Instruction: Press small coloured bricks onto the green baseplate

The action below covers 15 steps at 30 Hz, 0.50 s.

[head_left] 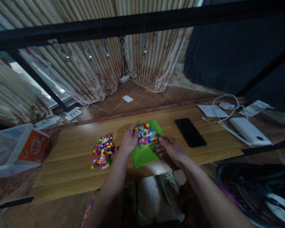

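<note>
A block of small multicoloured toy bricks (147,135), several layers high, stands on a green studded baseplate (142,157). My left hand (130,139) is at the block's left side, its fingers bent and closed against that edge. Across from it, my right hand (170,147) has curled fingers, with the thumb and forefinger at the block's right edge. Between them the two hands hold the block; the exact finger contact is small and partly hidden. Left of my left hand lies a pile of loose coloured bricks (104,152), with a dark brick (117,148) apart from it.
The wooden table (68,155) bears a black phone (190,132) on the right. Beyond it are a white cable (237,134), a white device (250,130) and papers (212,110). A clear plastic bin (8,158) stands left. A dark metal bar (90,31) crosses above.
</note>
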Motion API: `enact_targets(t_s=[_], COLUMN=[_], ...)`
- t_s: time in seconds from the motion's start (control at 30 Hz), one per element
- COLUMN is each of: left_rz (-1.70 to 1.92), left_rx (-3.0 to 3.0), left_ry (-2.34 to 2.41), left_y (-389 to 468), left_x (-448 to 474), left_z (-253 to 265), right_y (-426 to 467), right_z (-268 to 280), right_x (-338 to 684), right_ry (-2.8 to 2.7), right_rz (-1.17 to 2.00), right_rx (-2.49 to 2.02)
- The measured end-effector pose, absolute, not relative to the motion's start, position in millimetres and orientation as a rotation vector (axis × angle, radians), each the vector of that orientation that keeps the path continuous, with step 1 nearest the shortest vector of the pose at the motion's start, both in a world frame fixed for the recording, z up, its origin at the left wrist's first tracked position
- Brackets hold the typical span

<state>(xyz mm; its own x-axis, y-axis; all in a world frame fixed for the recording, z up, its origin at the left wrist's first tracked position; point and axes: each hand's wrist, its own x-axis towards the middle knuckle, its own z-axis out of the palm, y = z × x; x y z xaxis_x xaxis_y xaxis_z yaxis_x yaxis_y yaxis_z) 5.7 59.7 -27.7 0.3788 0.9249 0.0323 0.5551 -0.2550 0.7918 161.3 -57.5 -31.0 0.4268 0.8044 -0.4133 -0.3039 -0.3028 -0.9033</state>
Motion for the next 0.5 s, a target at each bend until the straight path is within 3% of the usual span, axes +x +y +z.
enact_targets(t_s=[0.3,0.5], left_rz=[0.554,0.567], left_rx=[1.878,1.815], left_ry=[1.216,1.249], left_y=[38.1,25.5], left_x=[-3.6,-8.3], left_z=[-21.9,-27.3], right_y=[-39.4,-41.4], right_z=[-28.2,-34.0], right_x=[183.8,201.2], right_ry=[-0.395,-0.452], right_rz=[0.919,0.949], right_rx=[-1.481,-1.526])
